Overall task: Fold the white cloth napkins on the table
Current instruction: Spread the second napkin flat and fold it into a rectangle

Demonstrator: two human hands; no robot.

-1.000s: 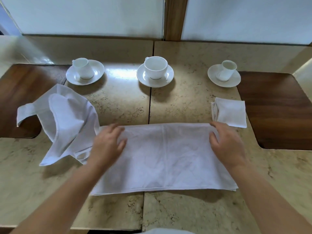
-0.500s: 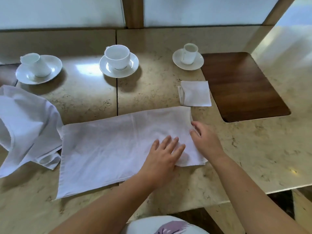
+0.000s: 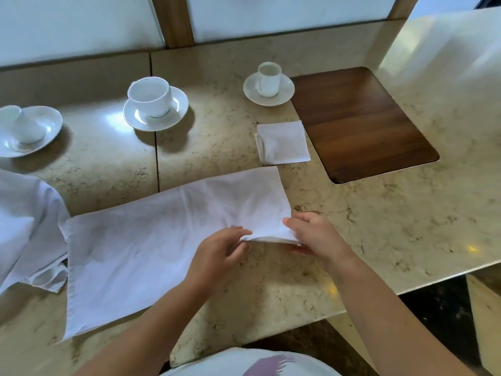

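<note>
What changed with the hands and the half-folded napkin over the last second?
The left hand crossed from the half-folded napkin's left end to its right end. Both it and the right hand, flat before, now pinch that end's near corner and lift it off the table. The folded napkin, crumpled napkin and cups stayed put.

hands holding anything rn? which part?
Yes. Both the left hand and right hand pinch the half-folded napkin at its near right corner, lifting that edge slightly off the table.

bare forearms (image 3: 393,316), white top (image 3: 244,362) (purple print)
</note>
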